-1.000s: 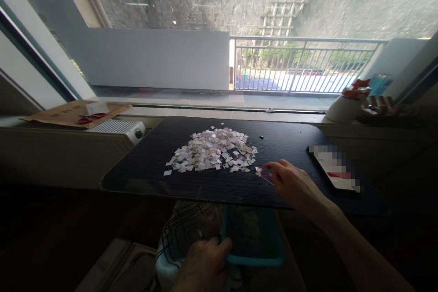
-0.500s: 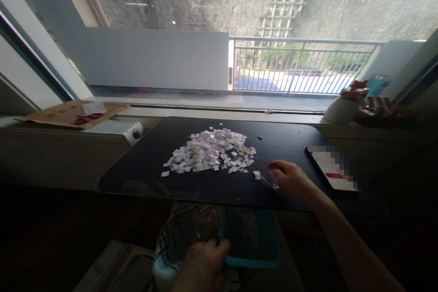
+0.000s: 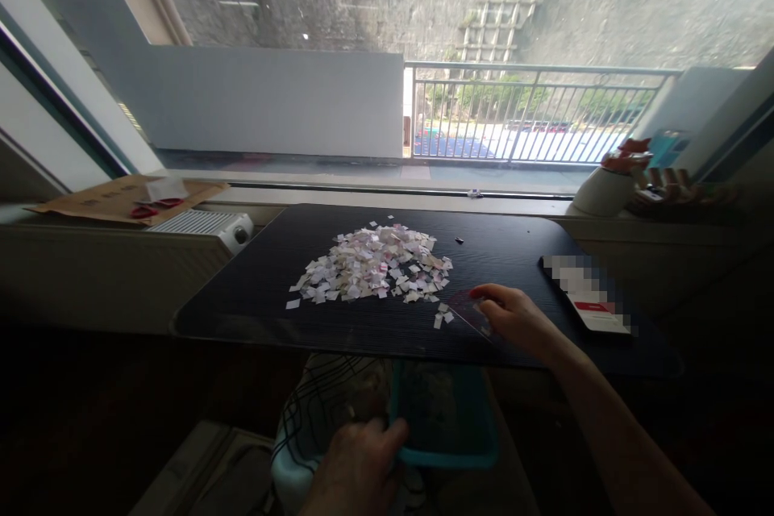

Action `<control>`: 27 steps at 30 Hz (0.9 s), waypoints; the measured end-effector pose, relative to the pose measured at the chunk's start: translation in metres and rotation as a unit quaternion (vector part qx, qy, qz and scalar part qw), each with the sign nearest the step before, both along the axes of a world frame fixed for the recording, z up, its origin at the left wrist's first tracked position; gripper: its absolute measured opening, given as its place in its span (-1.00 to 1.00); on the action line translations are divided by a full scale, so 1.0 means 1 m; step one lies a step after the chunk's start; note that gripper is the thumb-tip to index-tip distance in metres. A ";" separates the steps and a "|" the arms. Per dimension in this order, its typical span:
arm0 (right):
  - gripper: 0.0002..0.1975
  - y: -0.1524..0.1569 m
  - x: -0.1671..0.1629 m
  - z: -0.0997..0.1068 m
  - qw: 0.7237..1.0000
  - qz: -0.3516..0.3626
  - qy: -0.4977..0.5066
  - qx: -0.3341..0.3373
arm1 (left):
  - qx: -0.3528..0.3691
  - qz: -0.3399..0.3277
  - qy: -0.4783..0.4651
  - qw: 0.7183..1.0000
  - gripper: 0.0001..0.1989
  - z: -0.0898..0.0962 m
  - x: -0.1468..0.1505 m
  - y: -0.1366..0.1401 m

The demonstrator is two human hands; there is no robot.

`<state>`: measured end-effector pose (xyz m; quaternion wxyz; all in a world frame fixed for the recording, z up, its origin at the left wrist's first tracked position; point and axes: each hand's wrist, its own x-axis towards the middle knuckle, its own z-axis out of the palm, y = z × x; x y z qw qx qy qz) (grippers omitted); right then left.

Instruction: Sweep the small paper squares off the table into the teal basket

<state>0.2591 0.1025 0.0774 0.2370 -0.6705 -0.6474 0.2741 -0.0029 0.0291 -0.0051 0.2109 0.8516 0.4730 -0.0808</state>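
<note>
My right hand (image 3: 511, 313) pinches a thin, see-through plastic sheet (image 3: 468, 314), its lower edge slanting down to the black tabletop (image 3: 375, 334). A few small paper squares (image 3: 443, 316) lie just left of that sheet. Beyond them a heap of cut paper pieces (image 3: 368, 262), mostly white with some pinkish and yellowish ones, spreads over the middle of the table. Below the front edge, my left hand (image 3: 363, 451) is closed on the left rim of a teal plastic container (image 3: 451, 461). The container's inside is dark, with pale bits that are hard to make out.
A phone-like slab (image 3: 589, 298) with a partly blurred screen lies at the table's right. Red-handled scissors (image 3: 156, 208) rest on a brown paper envelope (image 3: 97, 197) by the radiator (image 3: 202, 234). A white vase-like figure (image 3: 598, 192) stands on the sill at right.
The plastic sheet and my right hand have shifted slightly left. The paper bits beside the sheet, bunched before, now lie spread a little further left. My left hand keeps its hold on the container.
</note>
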 end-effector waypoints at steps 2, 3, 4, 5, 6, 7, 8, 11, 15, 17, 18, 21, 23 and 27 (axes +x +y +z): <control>-0.60 -0.003 0.001 0.000 1.000 -0.010 0.005 -0.011 | 0.001 0.001 0.003 1.000 -0.66 0.000 0.000 0.000; -0.61 -0.004 0.001 0.000 1.000 -0.010 0.007 -0.020 | 0.002 0.002 0.004 1.000 -0.66 -0.001 0.000 0.000; -0.61 -0.005 0.001 0.000 0.999 -0.007 0.013 -0.030 | 0.002 0.003 0.005 1.000 -0.65 -0.001 0.001 0.000; -0.62 -0.005 0.000 -0.001 0.999 -0.003 0.021 -0.038 | 0.004 0.004 0.005 1.000 -0.65 0.000 0.001 0.000; -0.61 -0.004 -0.001 -0.002 0.999 -0.001 0.031 -0.041 | 0.004 0.006 0.005 1.000 -0.65 0.000 0.002 0.000; -0.61 -0.003 -0.003 -0.003 0.998 0.001 0.042 -0.039 | 0.004 0.008 0.005 1.000 -0.66 0.000 0.002 -0.001; -0.60 -0.002 -0.004 -0.005 0.998 0.002 0.051 -0.030 | 0.001 0.008 0.005 1.000 -0.66 0.001 0.002 -0.001; -0.58 0.000 -0.007 -0.007 0.999 -0.003 0.047 0.000 | -0.007 0.006 0.011 1.000 -0.67 0.004 0.002 -0.001; -0.62 -0.006 -0.004 -0.003 1.000 0.004 0.009 -0.006 | -0.007 0.009 0.026 1.000 -0.66 0.006 0.003 -0.001; -0.62 -0.010 -0.003 0.000 1.000 0.008 0.000 -0.009 | -0.009 0.007 0.027 1.000 -0.64 0.005 0.003 0.000; -0.62 -0.012 -0.003 0.000 1.000 0.006 -0.002 -0.007 | -0.009 0.006 0.025 1.000 -0.64 0.005 0.004 0.000; -0.59 -0.014 -0.004 -0.001 1.000 0.006 0.000 0.004 | 0.004 0.007 0.019 1.000 -0.66 0.003 0.004 -0.001; -0.60 -0.014 -0.004 -0.004 1.000 0.017 -0.001 0.004 | 0.010 0.008 0.015 1.000 -0.66 0.001 0.003 -0.002; -0.63 -0.012 -0.008 -0.006 1.000 0.025 -0.004 0.016 | 0.011 0.003 0.008 1.000 -0.66 0.001 0.003 -0.002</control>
